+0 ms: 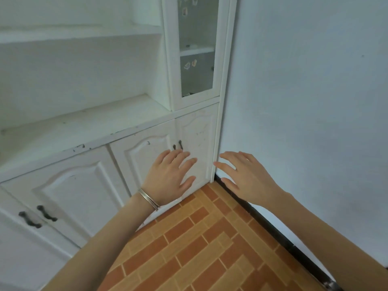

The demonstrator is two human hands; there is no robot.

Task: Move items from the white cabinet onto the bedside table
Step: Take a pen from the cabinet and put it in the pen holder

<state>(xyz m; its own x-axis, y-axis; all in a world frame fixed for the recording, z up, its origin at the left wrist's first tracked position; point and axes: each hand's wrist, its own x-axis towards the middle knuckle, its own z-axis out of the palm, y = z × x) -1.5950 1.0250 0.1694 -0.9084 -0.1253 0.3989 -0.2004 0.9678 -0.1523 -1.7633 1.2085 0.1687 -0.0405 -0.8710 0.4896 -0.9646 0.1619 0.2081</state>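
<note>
- I stand in a corner: the white cabinet [84,127] runs along my left and a plain pale wall [304,91] fills my right.
- The floor [205,248] is laid in orange and tan strips like wood, and a black baseboard [270,225] lines the foot of the wall.
- The cabinet has a broad open ledge at mid height with an open shelf [79,34] above it. The paint is chipped along the ledge's front edge.
- At the cabinet's right end a tall glass door [197,59] stands shut. Small pale bits [190,64] show on or behind the glass, too small for me to tell what they are.
- Below the ledge, every door I can see is shut. The narrow end door [197,139] and the arched door [142,156] beside it meet at two dark handles [180,144]. Another pair of handles [37,216] sits low at my left.
- The cabinet's right edge meets the wall, so the open room is the floor in front of the doors.
- My left hand [168,181], with thin bangles [148,199] at the wrist, is spread flat with straight fingers before the two right doors, fingertips just under the handles. It holds nothing, and I cannot tell whether it touches the door.
- My right hand [245,177] is spread too, fingers loose and apart, before the cabinet's right edge and the wall, holding nothing.
</note>
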